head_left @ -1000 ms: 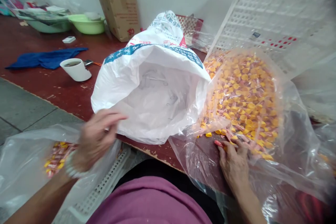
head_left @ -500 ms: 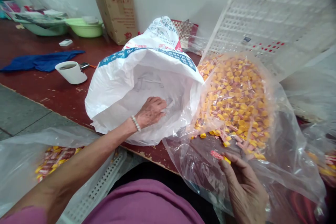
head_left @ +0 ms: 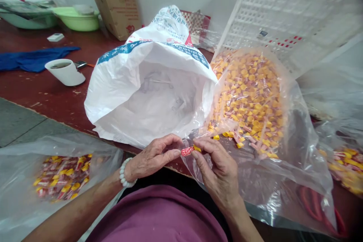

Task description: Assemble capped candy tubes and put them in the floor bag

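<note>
My right hand (head_left: 217, 166) pinches a small red-and-white patterned piece (head_left: 187, 151) by its yellow end, between thumb and fingertips. My left hand (head_left: 159, 157) meets it from the left, thumb and fingers closed at the red end. Whatever the left fingers hold, if anything, is too small to make out. Just beyond both hands a large white sack (head_left: 113, 109) lies with its mouth open towards me, and some thin wire-like bits show inside. To the right, a clear plastic bag (head_left: 292, 174) holds a heap of yellow-capped pieces (head_left: 252, 94).
At lower left, another clear bag (head_left: 19, 170) holds similar red and yellow pieces. A white cup (head_left: 66, 76) of dark liquid and a blue cloth (head_left: 34, 59) lie on the red table (head_left: 25, 89). Behind are a cardboard box (head_left: 116, 3), green basins (head_left: 79, 20) and a white perforated crate (head_left: 263, 11).
My left hand has come out of the white sack, back towards my body. My right hand has moved left with the small red piece, and both hands now meet in front of me.
</note>
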Tool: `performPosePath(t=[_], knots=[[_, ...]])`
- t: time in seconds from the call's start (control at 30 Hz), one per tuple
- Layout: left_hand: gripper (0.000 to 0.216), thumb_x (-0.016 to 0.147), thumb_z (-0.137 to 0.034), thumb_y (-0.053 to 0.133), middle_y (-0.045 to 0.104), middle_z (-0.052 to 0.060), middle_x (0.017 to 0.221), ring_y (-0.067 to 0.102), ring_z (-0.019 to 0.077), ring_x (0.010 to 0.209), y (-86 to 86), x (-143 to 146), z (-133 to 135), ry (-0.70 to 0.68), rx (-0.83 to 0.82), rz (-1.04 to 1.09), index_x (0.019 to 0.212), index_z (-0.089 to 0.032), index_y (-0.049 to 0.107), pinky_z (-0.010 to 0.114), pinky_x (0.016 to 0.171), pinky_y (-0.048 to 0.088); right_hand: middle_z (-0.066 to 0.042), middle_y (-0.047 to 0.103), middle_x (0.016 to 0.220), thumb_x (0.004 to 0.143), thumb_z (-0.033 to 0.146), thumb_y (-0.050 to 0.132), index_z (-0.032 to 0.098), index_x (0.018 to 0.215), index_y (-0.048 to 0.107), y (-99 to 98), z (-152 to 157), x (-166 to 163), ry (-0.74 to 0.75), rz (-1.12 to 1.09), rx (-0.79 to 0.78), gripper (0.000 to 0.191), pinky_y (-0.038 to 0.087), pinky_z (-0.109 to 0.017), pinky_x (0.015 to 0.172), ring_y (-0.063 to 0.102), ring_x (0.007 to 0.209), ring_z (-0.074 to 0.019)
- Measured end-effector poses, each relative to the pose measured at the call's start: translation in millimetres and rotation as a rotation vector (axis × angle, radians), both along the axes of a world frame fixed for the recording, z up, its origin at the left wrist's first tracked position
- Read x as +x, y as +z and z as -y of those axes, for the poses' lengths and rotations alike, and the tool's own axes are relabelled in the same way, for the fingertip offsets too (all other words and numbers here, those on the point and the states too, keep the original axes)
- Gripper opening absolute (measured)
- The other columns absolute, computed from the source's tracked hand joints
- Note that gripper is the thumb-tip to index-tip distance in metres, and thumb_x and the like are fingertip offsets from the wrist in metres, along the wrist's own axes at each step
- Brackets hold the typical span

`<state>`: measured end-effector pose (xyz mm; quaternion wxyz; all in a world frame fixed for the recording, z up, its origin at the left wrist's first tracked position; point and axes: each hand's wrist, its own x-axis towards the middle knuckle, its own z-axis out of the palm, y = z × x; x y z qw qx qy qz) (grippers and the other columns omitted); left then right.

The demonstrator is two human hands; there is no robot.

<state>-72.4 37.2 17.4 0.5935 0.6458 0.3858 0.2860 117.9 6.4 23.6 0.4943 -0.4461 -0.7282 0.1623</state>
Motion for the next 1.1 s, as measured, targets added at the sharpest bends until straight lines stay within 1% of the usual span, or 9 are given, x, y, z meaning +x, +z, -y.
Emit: performPosePath(t=[0.2,0.3,0.43,0.53,0.63,0.7,0.83,0.97,1.1], knots=[[0.020,0.088,-0.031,0.051,0.060,0.003,0.095,0.055,0.0164,0.090,-3.5,0,1,-0.070,-0.136,0.131,0.102,-0.018,0.058,0.029,0.083,0.045,-0.004,0.065,0.097,0.082,0.015,0.062,0.023,0.105,0.062,-4.8,1,9,-0.176,-0.053,-0.011,0.024,0.051,-0.034,0.082,0.061,0.094,-0.0164],[0.019,0.088,-0.029,0.053,0.059,0.003,0.094,0.056,0.0159,0.088,-3.6,1,4,-0.086,-0.220,0.187,0.103,-0.018,0.056,0.030,0.083,0.046,-0.004,0.065,0.097,0.082,0.014,0.062,0.023,0.104,0.062,-5.9,1,11,-0.155,-0.034,-0.015,0.024,0.050,-0.033,0.081,0.060,0.094,-0.0160],[0.035,0.088,-0.023,0.054,0.059,0.003,0.094,0.058,0.0151,0.087,-1.9,9,9,-0.135,-0.384,0.404,0.122,-0.022,0.047,0.035,0.085,0.047,-0.003,0.063,0.098,0.083,0.014,0.061,0.023,0.104,0.060,-5.2,0,6,-0.129,-0.095,-0.046,0.023,0.050,-0.030,0.078,0.059,0.092,-0.0141],[0.033,0.085,-0.017,0.056,0.061,0.005,0.098,0.058,0.0160,0.093,-1.4,18,11,-0.175,-0.465,0.546,0.118,-0.019,0.051,0.034,0.088,0.046,-0.003,0.062,0.095,0.082,0.014,0.062,0.023,0.102,0.060,-4.1,-2,1,-0.113,-0.142,-0.042,0.022,0.050,-0.029,0.076,0.059,0.089,-0.0135],[0.024,0.082,-0.012,0.061,0.064,0.003,0.097,0.061,0.0141,0.091,-2.9,20,9,-0.015,-0.514,0.643,0.104,-0.019,0.054,0.030,0.086,0.047,-0.003,0.061,0.095,0.082,0.015,0.063,0.023,0.103,0.060,-3.8,0,-1,-0.139,-0.183,-0.039,0.023,0.050,-0.029,0.076,0.058,0.089,-0.0141],[0.022,0.081,-0.011,0.061,0.066,0.003,0.102,0.063,0.0151,0.095,-4.3,17,5,0.106,-0.544,0.727,0.098,-0.020,0.052,0.033,0.091,0.045,-0.004,0.061,0.098,0.082,0.016,0.063,0.023,0.104,0.061,-5.1,4,0,-0.169,-0.229,-0.069,0.024,0.050,-0.030,0.077,0.058,0.092,-0.0149],[0.022,0.081,-0.010,0.059,0.060,0.007,0.124,0.057,0.0223,0.115,-6.8,14,3,0.149,-0.625,0.860,0.098,-0.021,0.049,0.042,0.103,0.037,-0.004,0.061,0.096,0.083,0.017,0.062,0.023,0.102,0.061,-12.6,10,-1,-0.162,-0.231,-0.105,0.021,0.050,-0.031,0.077,0.058,0.091,-0.0154],[0.024,0.081,-0.010,0.061,0.066,0.006,0.112,0.063,0.0202,0.105,-9.5,23,12,0.111,-0.652,0.834,0.097,-0.021,0.047,0.038,0.093,0.044,-0.005,0.062,0.098,0.083,0.018,0.061,0.022,0.103,0.061,-22.5,7,-7,-0.179,-0.247,-0.117,0.020,0.052,-0.030,0.078,0.060,0.091,-0.0152],[0.022,0.083,-0.020,0.062,0.066,0.003,0.098,0.062,0.0145,0.088,-11.3,29,18,0.133,-0.501,0.576,0.103,-0.020,0.052,0.029,0.080,0.047,-0.003,0.065,0.094,0.082,0.022,0.063,0.021,0.104,0.059,-26.4,4,-6,-0.190,-0.349,-0.214,0.022,0.053,-0.028,0.073,0.063,0.082,-0.0138]])
